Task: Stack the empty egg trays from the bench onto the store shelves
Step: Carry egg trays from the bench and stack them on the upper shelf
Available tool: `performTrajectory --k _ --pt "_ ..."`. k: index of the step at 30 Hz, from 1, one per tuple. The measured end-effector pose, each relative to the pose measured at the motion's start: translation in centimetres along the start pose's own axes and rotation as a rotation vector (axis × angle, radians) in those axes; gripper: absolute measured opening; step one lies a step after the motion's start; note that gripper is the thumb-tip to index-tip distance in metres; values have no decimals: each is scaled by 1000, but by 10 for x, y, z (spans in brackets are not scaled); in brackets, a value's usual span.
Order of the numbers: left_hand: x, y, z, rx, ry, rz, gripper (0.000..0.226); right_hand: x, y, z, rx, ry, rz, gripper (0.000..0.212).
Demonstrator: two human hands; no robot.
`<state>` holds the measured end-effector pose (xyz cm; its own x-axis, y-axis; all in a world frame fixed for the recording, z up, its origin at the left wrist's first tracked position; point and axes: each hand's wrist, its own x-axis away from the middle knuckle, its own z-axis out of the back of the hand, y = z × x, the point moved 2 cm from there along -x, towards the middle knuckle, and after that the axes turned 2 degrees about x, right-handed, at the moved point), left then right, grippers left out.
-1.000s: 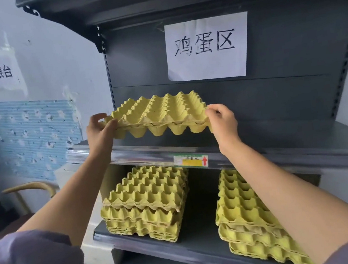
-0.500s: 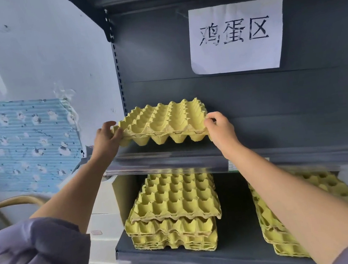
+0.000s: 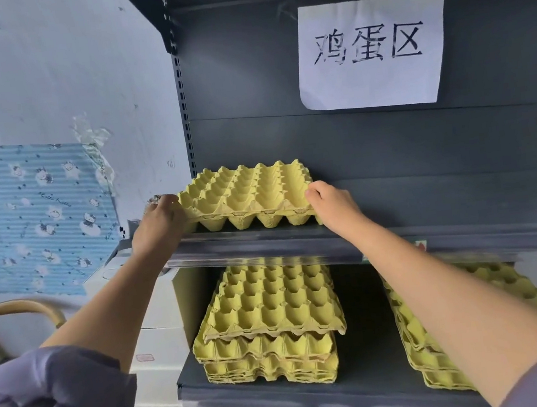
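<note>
change: egg tray (image 3: 249,195) lower than a second ago. Then held clear above the shelf lip, now at centre frame with cup bottoms at or on the upper shelf (image 3: 430,213), just behind the clear price strip (image 3: 264,237). Exact contact hard to tell.
view: shifted as well; paper sign (image 3: 372,53) now upper right of frame.
meaning: set-down nearly done by the look of it. Probably only a push back, a square-up and a release left. Nothing else visible on this level, so the start of a new pile.
tray count: one or two nested, cannot tell.
lower shelf (image 3: 366,377): already loaded, with centre stack (image 3: 268,321) and right stack (image 3: 423,346), the latter part hidden by the right forearm.
left hand (image 3: 158,223): at the tray's left edge, left of centre frame. Thumb over the top rim, fingers curled round the side, gripping. Forearm rising from lower left.
right hand (image 3: 335,207): at the tray's right front corner. Thumb on the rim, other fingers tucked under and mostly hidden; pinching hold. Arm stretched nearly straight from lower right.
release: not yet, both hands on the tray.
</note>
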<state>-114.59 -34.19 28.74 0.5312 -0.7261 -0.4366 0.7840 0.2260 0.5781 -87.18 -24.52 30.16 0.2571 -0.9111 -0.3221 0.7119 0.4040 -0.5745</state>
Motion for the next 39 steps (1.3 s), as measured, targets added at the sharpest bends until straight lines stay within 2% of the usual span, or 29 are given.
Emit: performTrajectory --k 2,6,9,13,18,22,27,33,39 --pt "3 1 3 -1 15 -5 39 6 -3 4 125 57 49 44" --pt "11 17 12 -89 148 -77 37 21 -6 18 444 252 256 40" --pt "21 49 16 -106 189 -208 35 31 1 33 521 298 355 39" --pt "44 103 5 -146 172 -415 34 49 22 64 517 382 381 34" --pt "96 184 -36 -232 93 -636 29 90 82 124 531 433 349 31" --pt "159 262 -77 -260 91 -818 22 140 163 191 580 534 337 29" --pt "256 372 -135 -212 102 -979 25 214 278 287 647 548 253 38" --pt "344 471 -206 -126 -10 -1094 32 289 392 367 716 480 116 38" --pt "421 571 -286 -3 -114 -1297 31 340 509 418 780 362 -65 21"
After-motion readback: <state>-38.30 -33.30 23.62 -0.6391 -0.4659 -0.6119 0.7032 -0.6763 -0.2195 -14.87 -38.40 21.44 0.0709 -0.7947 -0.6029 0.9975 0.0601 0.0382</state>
